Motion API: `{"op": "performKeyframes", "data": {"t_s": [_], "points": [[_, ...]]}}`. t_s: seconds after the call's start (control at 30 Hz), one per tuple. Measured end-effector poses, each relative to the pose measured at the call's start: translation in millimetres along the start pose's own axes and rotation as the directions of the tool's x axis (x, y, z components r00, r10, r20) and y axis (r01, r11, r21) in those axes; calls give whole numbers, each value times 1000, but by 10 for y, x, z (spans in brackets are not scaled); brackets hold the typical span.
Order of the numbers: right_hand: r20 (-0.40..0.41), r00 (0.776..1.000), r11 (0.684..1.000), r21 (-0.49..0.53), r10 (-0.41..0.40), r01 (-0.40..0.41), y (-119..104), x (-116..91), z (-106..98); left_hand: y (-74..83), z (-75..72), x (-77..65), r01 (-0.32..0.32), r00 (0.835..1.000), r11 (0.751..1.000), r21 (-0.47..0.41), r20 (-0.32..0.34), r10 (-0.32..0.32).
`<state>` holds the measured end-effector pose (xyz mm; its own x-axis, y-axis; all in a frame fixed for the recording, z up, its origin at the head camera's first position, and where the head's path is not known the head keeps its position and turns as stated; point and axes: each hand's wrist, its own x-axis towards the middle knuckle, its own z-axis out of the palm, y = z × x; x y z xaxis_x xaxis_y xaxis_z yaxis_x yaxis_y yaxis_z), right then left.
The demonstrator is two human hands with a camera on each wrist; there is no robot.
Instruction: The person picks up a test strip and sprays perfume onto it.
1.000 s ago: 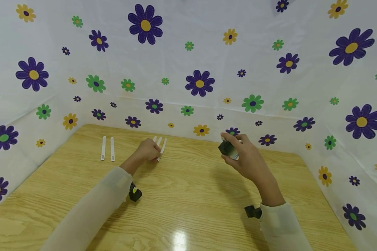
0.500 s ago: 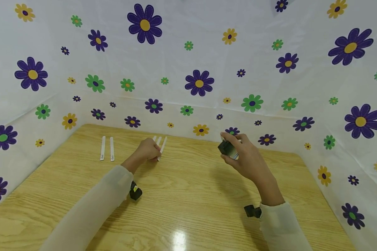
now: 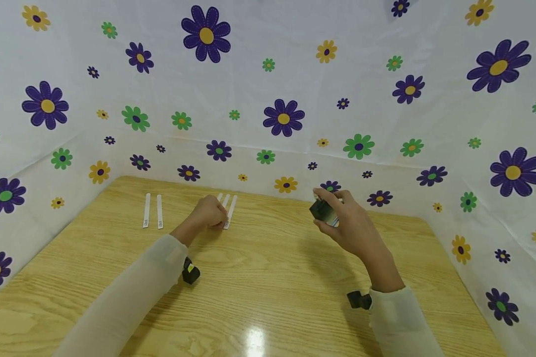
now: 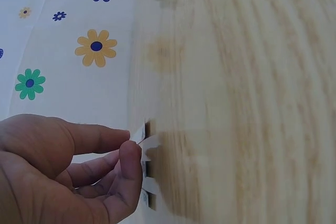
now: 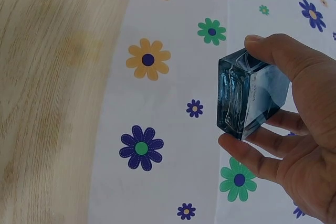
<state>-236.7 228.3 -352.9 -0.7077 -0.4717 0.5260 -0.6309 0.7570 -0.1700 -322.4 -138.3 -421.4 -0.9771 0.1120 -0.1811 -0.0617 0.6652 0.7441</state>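
My left hand is low over the table at the back left of centre. Its thumb and index fingertips come together at the near end of a narrow white paper strip, the rightmost of three lying side by side. In the left wrist view, the strip's pale tip shows just past the fingertips. My right hand is raised above the table and grips a square bluish glass bottle between thumb and fingers. The bottle is tilted, its thick glass base facing the wall, and the hand hides its other end.
Two more white strips, a left one and a right one, lie farther left with small print at their near ends. A flower-printed white cloth walls the wooden table at the back and both sides.
A second ago the rightmost strip was bent up at my left fingers; it now looks straight. The left hand has shifted very slightly left. The right hand and bottle stay put.
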Motion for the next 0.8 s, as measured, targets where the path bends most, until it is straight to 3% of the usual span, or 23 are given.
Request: {"op": "performKeyframes", "data": {"t_s": [0.47,0.8], "points": [[2,1000,1000,1,-6,6,12,-8,13,13,-229,-110,-39,999,999,5,18,39],[4,1000,1000,11,0,-1,5,-2,10,-135,-435,-200,-26,1000,1000,-11,-1,26]]}}
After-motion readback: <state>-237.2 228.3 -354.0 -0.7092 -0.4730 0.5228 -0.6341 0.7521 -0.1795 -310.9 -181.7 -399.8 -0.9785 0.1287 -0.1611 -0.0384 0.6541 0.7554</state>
